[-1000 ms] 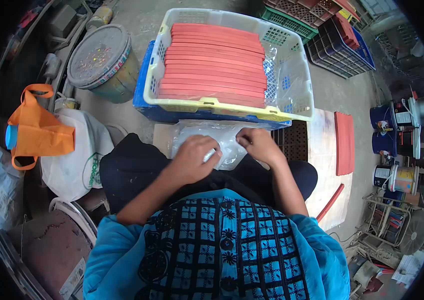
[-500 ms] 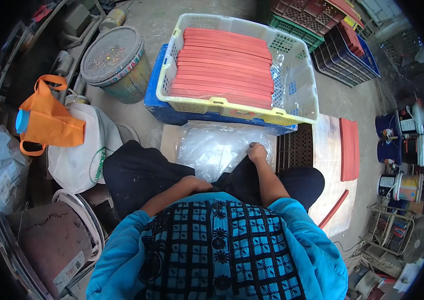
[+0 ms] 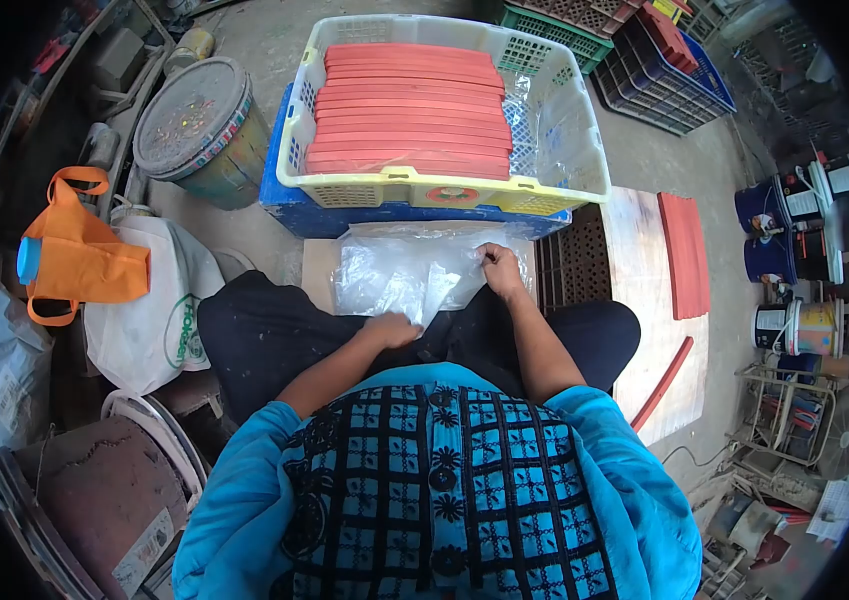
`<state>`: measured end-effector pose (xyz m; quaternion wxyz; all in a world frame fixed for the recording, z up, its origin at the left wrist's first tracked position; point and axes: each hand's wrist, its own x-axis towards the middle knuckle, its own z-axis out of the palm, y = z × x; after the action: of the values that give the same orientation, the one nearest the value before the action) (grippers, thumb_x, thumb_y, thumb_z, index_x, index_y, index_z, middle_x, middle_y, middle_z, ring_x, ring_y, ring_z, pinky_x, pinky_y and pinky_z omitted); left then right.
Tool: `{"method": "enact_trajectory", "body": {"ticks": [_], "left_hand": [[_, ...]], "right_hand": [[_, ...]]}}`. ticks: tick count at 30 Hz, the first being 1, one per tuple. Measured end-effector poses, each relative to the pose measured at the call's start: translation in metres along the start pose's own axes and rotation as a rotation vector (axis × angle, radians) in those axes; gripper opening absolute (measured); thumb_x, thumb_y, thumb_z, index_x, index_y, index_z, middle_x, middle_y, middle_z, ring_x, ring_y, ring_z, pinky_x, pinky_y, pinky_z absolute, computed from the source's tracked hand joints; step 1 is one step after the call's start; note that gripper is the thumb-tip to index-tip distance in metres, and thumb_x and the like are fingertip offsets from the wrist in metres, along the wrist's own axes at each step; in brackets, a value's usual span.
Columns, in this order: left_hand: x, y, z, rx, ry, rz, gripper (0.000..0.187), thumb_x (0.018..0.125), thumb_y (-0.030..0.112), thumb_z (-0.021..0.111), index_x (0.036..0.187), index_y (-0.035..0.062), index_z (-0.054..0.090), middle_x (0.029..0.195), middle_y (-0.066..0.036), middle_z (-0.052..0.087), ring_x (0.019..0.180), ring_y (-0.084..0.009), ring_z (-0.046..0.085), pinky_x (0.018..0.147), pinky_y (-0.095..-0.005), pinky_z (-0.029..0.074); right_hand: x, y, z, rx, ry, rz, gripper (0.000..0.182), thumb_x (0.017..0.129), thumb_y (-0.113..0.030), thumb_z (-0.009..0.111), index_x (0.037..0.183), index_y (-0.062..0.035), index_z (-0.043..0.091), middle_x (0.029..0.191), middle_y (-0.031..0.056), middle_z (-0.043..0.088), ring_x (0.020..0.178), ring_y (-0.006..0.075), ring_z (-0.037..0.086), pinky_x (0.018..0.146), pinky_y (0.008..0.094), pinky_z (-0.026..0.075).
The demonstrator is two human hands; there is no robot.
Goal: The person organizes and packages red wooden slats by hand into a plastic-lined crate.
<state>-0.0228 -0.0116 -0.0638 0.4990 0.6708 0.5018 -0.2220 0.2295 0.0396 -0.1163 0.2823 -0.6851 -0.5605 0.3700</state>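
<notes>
Clear plastic bags [image 3: 381, 274] lie flat in a shiny pile in front of my lap, on a piece of cardboard [image 3: 318, 272]. My right hand [image 3: 502, 270] is closed in a pinch on the upper right edge of a bag. Lower and to the left, my left hand [image 3: 391, 330] has its fingers curled at the bag's near edge, where the plastic rises in a fold. Beyond the pile, a white and yellow crate [image 3: 344, 188] holds a row of red strips [image 3: 409, 115], with loose clear plastic at its right side.
Under the crate is a blue box [image 3: 289, 215]. On the right, a pale board [image 3: 634, 260] bears more red strips [image 3: 682, 255] and a single strip [image 3: 662, 385]. Left stand a lidded bucket [image 3: 194, 125], an orange bag [image 3: 84, 250] and a white sack [image 3: 149, 310]. Paint cans [image 3: 769, 260] line the far right.
My left hand has come forward from my lap to the near edge of the plastic. My right hand has lifted a bag's edge. The view has shifted slightly.
</notes>
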Motion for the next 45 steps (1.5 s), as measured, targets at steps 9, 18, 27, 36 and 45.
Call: {"method": "enact_trajectory", "body": {"ticks": [9,18,27,36,45], "left_hand": [[0.023,-0.019,0.0,-0.189,0.261,0.052,0.053,0.079,0.042,0.055,0.118,0.0066,0.058,0.129,-0.021,0.049,0.119,-0.0344,0.047,0.101,-0.0409,0.035],[0.061,0.01,0.034,-0.204,0.152,0.139,0.042,0.078,0.04,0.054,0.113,0.0193,0.064,0.134,-0.015,0.047,0.136,-0.0354,0.019,0.11,-0.0409,0.019],[0.069,-0.004,0.005,-1.179,0.138,0.153,0.033,0.074,0.029,0.06,0.09,0.002,0.07,0.093,-0.016,0.066,0.083,-0.0208,0.059,0.077,-0.0312,0.044],[-0.049,0.008,-0.081,-1.724,-0.145,0.772,0.046,0.086,0.036,0.041,0.092,-0.0057,0.06,0.09,-0.015,0.064,0.086,-0.0231,0.06,0.083,-0.0321,0.046],[-0.07,-0.006,-0.088,-1.952,0.225,1.003,0.044,0.085,0.035,0.046,0.097,-0.0059,0.059,0.102,-0.016,0.062,0.101,-0.0283,0.055,0.094,-0.0401,0.039]], "right_hand": [[-0.022,-0.037,-0.024,-0.251,0.315,-0.068,0.018,0.077,-0.004,0.06,0.096,-0.0047,0.062,0.094,0.0155,0.061,0.084,0.0335,0.06,0.077,0.0419,0.048],[-0.054,-0.046,-0.006,-0.804,-0.12,0.178,0.04,0.075,-0.027,0.065,0.11,-0.0098,0.056,0.111,0.0167,0.056,0.102,0.0334,0.058,0.088,0.0475,0.045],[-0.089,-0.053,-0.005,-0.83,-0.765,0.242,0.037,0.078,-0.027,0.057,0.108,-0.0064,0.064,0.111,0.0187,0.062,0.106,0.0321,0.059,0.09,0.0396,0.046],[-0.055,-0.1,-0.042,0.379,-0.356,-0.169,0.046,0.077,-0.008,0.065,0.121,-0.0004,0.053,0.115,0.0128,0.059,0.1,0.0189,0.058,0.087,0.0327,0.045],[-0.059,-0.152,-0.072,0.837,-0.174,-0.07,0.023,0.085,-0.006,0.063,0.107,0.0009,0.063,0.084,0.002,0.065,0.077,0.0063,0.056,0.072,0.021,0.045]]}}
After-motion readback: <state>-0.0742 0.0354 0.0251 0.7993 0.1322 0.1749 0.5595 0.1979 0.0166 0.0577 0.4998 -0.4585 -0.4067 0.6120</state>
